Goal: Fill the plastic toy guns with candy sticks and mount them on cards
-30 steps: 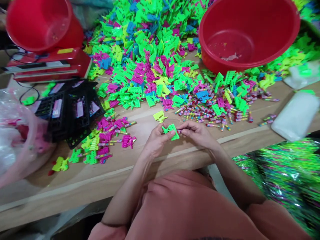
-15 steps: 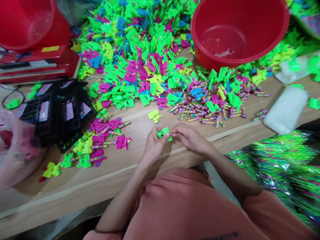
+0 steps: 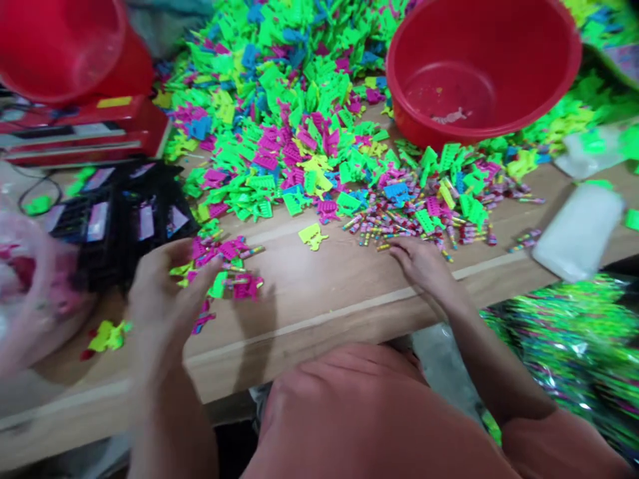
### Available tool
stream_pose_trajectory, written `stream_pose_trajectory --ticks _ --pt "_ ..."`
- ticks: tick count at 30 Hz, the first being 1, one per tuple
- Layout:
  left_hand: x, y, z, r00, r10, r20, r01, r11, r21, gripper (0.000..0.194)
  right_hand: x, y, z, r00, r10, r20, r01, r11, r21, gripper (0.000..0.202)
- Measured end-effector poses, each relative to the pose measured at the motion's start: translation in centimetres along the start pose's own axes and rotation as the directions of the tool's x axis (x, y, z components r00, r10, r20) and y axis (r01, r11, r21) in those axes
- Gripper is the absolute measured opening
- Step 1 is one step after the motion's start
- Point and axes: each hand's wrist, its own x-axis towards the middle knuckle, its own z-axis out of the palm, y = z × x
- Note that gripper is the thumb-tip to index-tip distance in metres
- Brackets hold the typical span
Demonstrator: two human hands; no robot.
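Note:
My left hand [image 3: 167, 299] is over the small group of joined pieces at the left, thumb and fingers apart. A bright green plastic piece [image 3: 218, 285] lies by its thumb tip, among magenta pieces [image 3: 244, 287] with thin striped sticks attached. My right hand [image 3: 422, 265] is at the near edge of a heap of short striped crayon-like sticks [image 3: 367, 226]. Its thumb and forefinger close on one striped stick [image 3: 383, 247], whose yellow end shows. A single yellow flat piece [image 3: 312, 236] lies on the table between my hands.
A big heap of green, magenta, yellow and blue pieces [image 3: 279, 133] covers the back. Red basins [image 3: 484, 130] stand behind. Black trays [image 3: 114, 219], a red machine [image 3: 150, 130] and a pink bag [image 3: 44, 293] are left; a white block [image 3: 576, 229] and shiny packs [image 3: 564, 339] are right.
My hands were together at the middle, holding a green piece. The left has moved left to the small group, the right has moved right to the stick heap. The green piece now lies at the left.

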Motion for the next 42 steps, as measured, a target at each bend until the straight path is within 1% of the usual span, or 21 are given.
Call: stream_pose_trajectory --ticks 1,2,3,5,6,8,9,10,12,14,16,17,18,20,22,23,25,28,33,38,42 --pt "0.0 0.7 1.3 1.000 0.013 0.010 -0.011 0.995 -0.103 0.050 0.0 0.2 0.2 1.000 -0.001 -0.002 0.001 0.999 -0.035 0.027" --pt "0.0 1.5 3.1 0.996 0.057 0.076 -0.044 0.986 -0.162 0.044 0.0 0.3 0.5 1.000 -0.009 -0.004 0.008 0.998 -0.070 0.027" --pt "-0.2 2.3 5.2 0.984 0.136 0.113 -0.113 0.975 -0.192 0.037 -0.1 0.2 0.8 1.000 -0.020 -0.003 0.020 0.994 -0.106 0.027" --pt "-0.5 3.9 9.5 0.918 0.298 0.260 -0.246 0.945 -0.214 0.031 -0.5 0.0 1.2 0.999 -0.038 0.001 0.037 0.985 -0.167 0.028" --pt "-0.6 4.6 11.5 0.883 0.338 0.327 -0.289 0.938 -0.189 0.033 -0.7 -0.1 1.4 0.999 -0.041 0.003 0.041 0.981 -0.188 0.028" --pt "-0.6 5.5 14.4 0.851 0.326 0.412 -0.331 0.942 -0.063 0.049 -1.1 0.1 1.4 0.999 -0.037 0.015 0.039 0.978 -0.203 0.027" --pt "-0.7 5.6 15.2 0.843 0.304 0.444 -0.340 0.940 0.001 0.053 -1.3 0.2 1.5 0.999 -0.030 0.023 0.034 0.980 -0.196 0.026" --pt "-0.7 5.6 15.8 0.834 0.302 0.461 -0.357 0.933 0.035 0.050 -1.4 0.3 1.5 1.000 -0.013 0.028 0.018 0.985 -0.172 0.023" --pt "-1.0 5.3 16.0 0.830 0.311 0.462 -0.361 0.932 0.021 0.034 -1.5 0.0 1.7 0.999 0.051 0.015 -0.050 0.997 -0.056 0.017" --pt "-1.8 4.7 15.5 0.847 0.324 0.420 -0.301 0.946 -0.123 0.023 -1.5 -1.1 2.2 0.995 0.097 0.013 -0.097 0.988 0.118 0.020" --pt "-2.8 4.4 15.1 0.882 0.271 0.385 -0.135 0.929 -0.345 0.023 -1.4 -3.0 2.9 0.997 0.069 0.027 -0.074 0.960 0.269 0.029" --pt "-3.5 4.4 14.9 0.895 0.216 0.390 -0.013 0.887 -0.461 0.021 -1.2 -4.1 3.3 0.999 0.037 0.032 -0.045 0.947 0.319 0.029" --pt "-4.1 4.5 14.7 0.893 0.153 0.423 0.127 0.815 -0.565 0.018 -1.0 -5.1 3.7 0.999 0.005 0.040 -0.019 0.932 0.361 0.028" --pt "-5.3 4.9 14.6 0.843 0.046 0.537 0.408 0.595 -0.692 0.012 -0.6 -7.0 4.5 0.998 -0.043 0.049 0.017 0.899 0.437 0.025" --pt "-6.3 5.4 14.5 0.775 -0.003 0.632 0.587 0.375 -0.718 0.023 -0.1 -8.4 5.0 0.994 -0.083 0.072 0.034 0.855 0.518 0.025" --pt "-6.6 5.6 14.4 0.755 -0.016 0.656 0.629 0.303 -0.716 0.031 0.0 -8.8 5.2 0.993 -0.094 0.076 0.038 0.837 0.546 0.026" --pt "-7.0 5.9 14.2 0.745 -0.032 0.666 0.654 0.232 -0.720 0.043 0.1 -9.3 5.2 0.990 -0.109 0.085 0.040 0.811 0.583 0.025" --pt "-7.2 6.1 13.8 0.732 -0.026 0.681 0.675 0.170 -0.718 0.051 -0.1 -9.1 4.9 0.989 -0.104 0.101 0.015 0.765 0.644 0.025" --pt "-7.1 6.6 13.3 0.662 -0.003 0.750 0.748 0.072 -0.660 0.051 -0.2 -8.1 4.5 0.982 -0.092 0.162 -0.062 0.656 0.752 0.027" --pt "-7.0 6.9 13.3 0.621 -0.012 0.784 0.783 0.056 -0.619 0.046 -0.1 -8.1 4.4 0.979 -0.008 0.204 -0.170 0.527 0.833 0.028" --pt "-7.2 7.0 13.3 0.602 -0.020 0.798 0.798 0.031 -0.602 0.044 0.2 -8.1 4.5 0.985 0.014 0.170 -0.156 0.482 0.862 0.026"
